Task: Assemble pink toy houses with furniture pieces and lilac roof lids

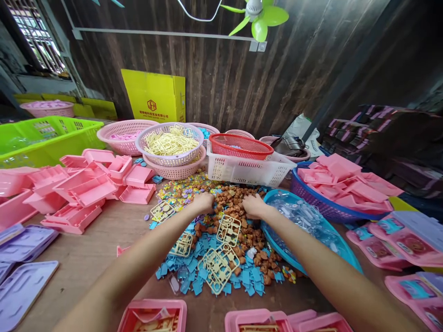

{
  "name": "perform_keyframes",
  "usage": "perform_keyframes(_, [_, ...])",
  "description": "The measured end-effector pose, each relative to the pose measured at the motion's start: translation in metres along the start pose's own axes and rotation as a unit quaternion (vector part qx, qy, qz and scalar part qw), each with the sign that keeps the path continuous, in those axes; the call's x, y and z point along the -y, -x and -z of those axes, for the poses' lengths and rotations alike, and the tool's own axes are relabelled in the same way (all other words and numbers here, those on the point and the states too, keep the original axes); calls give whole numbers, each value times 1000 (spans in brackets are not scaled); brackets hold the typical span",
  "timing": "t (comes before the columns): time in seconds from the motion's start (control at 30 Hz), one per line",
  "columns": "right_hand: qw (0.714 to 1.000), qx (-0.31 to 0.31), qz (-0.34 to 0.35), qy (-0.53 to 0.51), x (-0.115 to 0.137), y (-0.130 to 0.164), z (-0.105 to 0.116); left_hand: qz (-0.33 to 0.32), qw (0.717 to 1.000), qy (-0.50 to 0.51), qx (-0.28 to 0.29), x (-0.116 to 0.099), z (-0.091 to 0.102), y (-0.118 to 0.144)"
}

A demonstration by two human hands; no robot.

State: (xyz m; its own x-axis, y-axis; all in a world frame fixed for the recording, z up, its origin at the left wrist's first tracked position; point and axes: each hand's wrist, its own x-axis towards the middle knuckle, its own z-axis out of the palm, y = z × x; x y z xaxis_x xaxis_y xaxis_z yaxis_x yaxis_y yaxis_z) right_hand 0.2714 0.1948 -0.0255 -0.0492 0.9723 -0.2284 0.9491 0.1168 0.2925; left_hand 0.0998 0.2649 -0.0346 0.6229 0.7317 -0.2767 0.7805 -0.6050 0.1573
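Both of my arms reach over a heap of small plastic parts on the table. At the heap's far side my left hand [204,203] is closed, between the small multicoloured pieces [187,186] and the brown toy figures [230,198]; what its fingers hold is hidden. To its right, my right hand [254,206] is curled down at the brown figures beside the blue basin [346,256], and whatever it pinches cannot be made out. Nearer to me lie cream part frames [216,269] and light blue plastic pieces [197,286].
Pink trays [92,189] are piled at left, near purple lids [26,290]. Behind the heap stand a white basket [238,169], a red basket [242,150] and a lavender basket [169,159]. A purple basket [321,205] holds pink parts at right. Filled pink boxes [152,304] line the front.
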Motion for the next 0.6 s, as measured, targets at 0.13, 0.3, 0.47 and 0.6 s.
perform_keyframes(0.13, [1000, -19, 22, -11, 6, -3, 17, -5, 999, 15, -48, -5, -7, -1])
perform_keyframes(0.3, [997, -14, 63, -32, 24, -13, 16, -32, 993, 65, -95, -6, -2, 2])
perform_keyframes(0.47, [997, -18, 67, -44, 29, -14, 12, -70, 980, 139, -128, -2, 12, 26])
perform_keyframes(0.6, [997, -1, 63, -54, 29, -14, 13, -104, 969, 212, -76, -7, 3, 52])
